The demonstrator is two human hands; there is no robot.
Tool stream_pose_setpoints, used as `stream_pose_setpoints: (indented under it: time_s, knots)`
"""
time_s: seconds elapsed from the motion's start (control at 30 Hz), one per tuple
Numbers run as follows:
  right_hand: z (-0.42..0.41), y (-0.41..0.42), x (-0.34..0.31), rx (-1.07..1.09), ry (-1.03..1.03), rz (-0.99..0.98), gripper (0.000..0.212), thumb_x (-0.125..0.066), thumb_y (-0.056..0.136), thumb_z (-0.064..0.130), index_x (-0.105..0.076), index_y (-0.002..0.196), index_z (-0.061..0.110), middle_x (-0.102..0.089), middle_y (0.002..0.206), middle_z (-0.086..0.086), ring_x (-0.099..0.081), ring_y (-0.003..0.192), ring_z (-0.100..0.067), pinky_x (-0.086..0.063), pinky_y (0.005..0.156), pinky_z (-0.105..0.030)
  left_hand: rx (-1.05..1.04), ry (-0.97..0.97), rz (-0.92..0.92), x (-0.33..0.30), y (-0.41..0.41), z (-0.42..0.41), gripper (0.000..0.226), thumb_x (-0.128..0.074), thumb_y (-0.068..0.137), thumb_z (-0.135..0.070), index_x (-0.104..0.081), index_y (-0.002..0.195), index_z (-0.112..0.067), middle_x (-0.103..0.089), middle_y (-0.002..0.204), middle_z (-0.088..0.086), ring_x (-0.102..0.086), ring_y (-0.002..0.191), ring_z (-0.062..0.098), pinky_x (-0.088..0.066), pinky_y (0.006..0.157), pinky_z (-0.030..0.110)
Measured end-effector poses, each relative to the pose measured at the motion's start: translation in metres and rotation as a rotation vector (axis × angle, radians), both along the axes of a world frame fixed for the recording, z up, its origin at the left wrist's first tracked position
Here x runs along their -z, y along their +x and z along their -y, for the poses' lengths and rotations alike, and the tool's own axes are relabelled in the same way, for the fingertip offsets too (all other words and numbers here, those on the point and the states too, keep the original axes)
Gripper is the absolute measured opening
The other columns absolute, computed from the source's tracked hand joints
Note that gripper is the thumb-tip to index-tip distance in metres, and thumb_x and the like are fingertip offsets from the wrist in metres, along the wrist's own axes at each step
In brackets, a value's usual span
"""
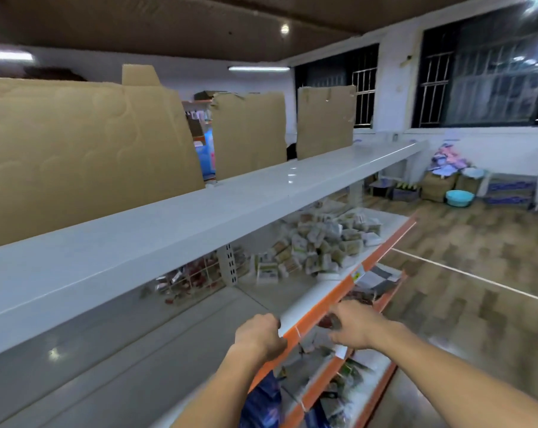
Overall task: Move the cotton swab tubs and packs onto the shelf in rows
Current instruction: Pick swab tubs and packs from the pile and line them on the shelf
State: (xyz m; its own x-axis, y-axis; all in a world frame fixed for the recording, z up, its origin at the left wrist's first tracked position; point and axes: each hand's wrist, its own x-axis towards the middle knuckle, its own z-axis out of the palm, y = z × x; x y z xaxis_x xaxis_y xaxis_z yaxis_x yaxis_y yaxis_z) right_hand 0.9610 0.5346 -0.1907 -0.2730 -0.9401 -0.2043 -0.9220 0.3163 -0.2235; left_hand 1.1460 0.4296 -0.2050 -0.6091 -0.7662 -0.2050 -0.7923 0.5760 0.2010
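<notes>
We stand before a white metal shelf [156, 344] with a smooth, glossy deck and an orange plastic price strip [329, 307] along its front edge. Our left hand [258, 336] rests at that edge, its fingers curled over the lip where white meets orange; the blur is heavy, so whether they truly grip the edge we cannot tell. Our right hand [355, 327] hovers just beyond the strip, above the lower shelf, its fingers bent downward and loosely together, and we cannot tell whether they pinch anything.

Farther along the same shelf lies a loose heap of small cotton swab packs [320, 242], soft rectangular packets in pale wrappers with tan and green panels, tumbled over one another rather than lined up. At the heap's near edge, touching the orange strip, stands what seems to be a white round tub lid [328, 275].

Above runs a broad white top shelf [199, 217], carrying flat sheets of brown corrugated cardboard [76, 149] propped upright. Below our forearms a crinkled blue plastic bag [263, 403] hangs. A teal round basin [459, 197] sits on the wood-patterned floor.
</notes>
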Motion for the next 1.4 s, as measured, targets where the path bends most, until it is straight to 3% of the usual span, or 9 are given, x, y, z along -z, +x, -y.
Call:
stream_pose_setpoints:
  time_s: [0.37, 0.53, 0.57, 0.67, 0.83, 0.97, 1.1, 1.23, 1.4]
  knots:
    - [0.001, -0.136, 0.007, 0.088, 0.007, 0.016, 0.038, -0.06, 0.086, 0.036, -0.057, 0.119, 0.02, -0.063, 0.109, -0.001, -0.062, 0.1, -0.021, -0.055, 0.081, -0.037, 0.048, -0.01, -0.011, -0.008, -0.134, 0.019, 0.043, -0.054, 0.093, -0.034, -0.053, 0.134, -0.02, -0.058, 0.133, 0.003, -0.058, 0.118, 0.024, -0.051, 0.095, 0.039]
    - [0.025, -0.181, 0.011, 0.102, -0.032, 0.01, 0.015, -0.062, 0.087, 0.035, -0.052, 0.082, 0.026, -0.056, 0.083, 0.003, -0.062, 0.086, -0.02, -0.046, 0.064, -0.033, 0.077, -0.033, -0.012, -0.012, -0.185, 0.051, 0.045, -0.054, 0.092, -0.036, -0.055, 0.134, -0.019, -0.059, 0.134, 0.004, -0.057, 0.121, 0.025, -0.05, 0.095, 0.037]
    - [0.031, -0.191, 0.011, 0.103, -0.024, 0.009, 0.01, -0.063, 0.088, 0.034, -0.056, 0.088, 0.027, -0.058, 0.085, 0.003, -0.063, 0.088, -0.02, -0.047, 0.064, -0.032, 0.085, -0.037, -0.012, -0.013, -0.197, 0.059, 0.044, -0.054, 0.092, -0.036, -0.056, 0.132, -0.018, -0.06, 0.132, 0.005, -0.058, 0.119, 0.025, -0.051, 0.094, 0.036]
    - [0.054, -0.226, 0.007, 0.115, -0.063, 0.006, 0.036, -0.063, 0.087, 0.035, -0.059, 0.121, 0.023, -0.063, 0.115, -0.001, -0.062, 0.108, -0.021, -0.054, 0.086, -0.035, 0.106, -0.036, -0.04, -0.016, -0.234, 0.084, 0.035, -0.055, 0.09, -0.031, -0.061, 0.12, -0.014, -0.065, 0.121, 0.008, -0.062, 0.11, 0.027, -0.052, 0.086, 0.036]
    - [0.101, -0.282, -0.001, 0.133, -0.07, -0.002, 0.042, -0.062, 0.085, 0.037, -0.059, 0.125, 0.021, -0.062, 0.123, -0.003, -0.061, 0.113, -0.023, -0.053, 0.091, -0.039, 0.135, 0.028, -0.091, -0.018, -0.291, 0.128, 0.033, -0.06, 0.086, -0.023, -0.063, 0.116, -0.011, -0.067, 0.116, 0.012, -0.064, 0.104, 0.027, -0.051, 0.081, 0.029]
    - [0.136, -0.318, 0.0, 0.175, -0.081, 0.004, 0.056, -0.064, 0.086, 0.034, -0.05, 0.139, 0.021, -0.057, 0.136, -0.007, -0.059, 0.119, -0.025, -0.052, 0.091, -0.034, 0.151, 0.006, -0.073, -0.018, -0.331, 0.158, 0.032, -0.061, 0.084, -0.04, -0.061, 0.109, -0.021, -0.063, 0.12, 0.01, -0.061, 0.109, 0.028, -0.045, 0.083, 0.031]
    - [0.168, -0.345, 0.008, 0.16, -0.058, 0.004, 0.06, -0.063, 0.087, 0.04, -0.047, 0.142, 0.022, -0.054, 0.14, -0.007, -0.056, 0.124, -0.027, -0.05, 0.096, -0.035, 0.135, -0.021, 0.028, -0.008, -0.359, 0.185, 0.056, -0.071, 0.082, -0.036, -0.053, 0.133, -0.02, -0.056, 0.136, 0.006, -0.057, 0.121, 0.026, -0.048, 0.1, 0.042]
    - [0.195, -0.369, 0.018, 0.118, -0.034, 0.0, 0.059, -0.062, 0.089, 0.038, -0.046, 0.143, 0.022, -0.052, 0.143, -0.006, -0.054, 0.126, -0.025, -0.049, 0.098, -0.036, 0.123, -0.016, 0.065, 0.006, -0.379, 0.207, 0.054, -0.069, 0.085, -0.026, -0.051, 0.135, -0.018, -0.054, 0.139, 0.008, -0.054, 0.126, 0.027, -0.045, 0.104, 0.046]
    - [0.23, -0.398, 0.024, 0.035, 0.031, -0.024, 0.041, -0.061, 0.089, 0.032, -0.059, 0.125, 0.013, -0.062, 0.124, -0.008, -0.062, 0.108, -0.025, -0.055, 0.088, -0.038, 0.086, 0.05, 0.005, 0.027, -0.395, 0.231, 0.047, -0.067, 0.087, -0.024, -0.053, 0.131, -0.017, -0.056, 0.136, 0.006, -0.054, 0.124, 0.023, -0.046, 0.099, 0.034]
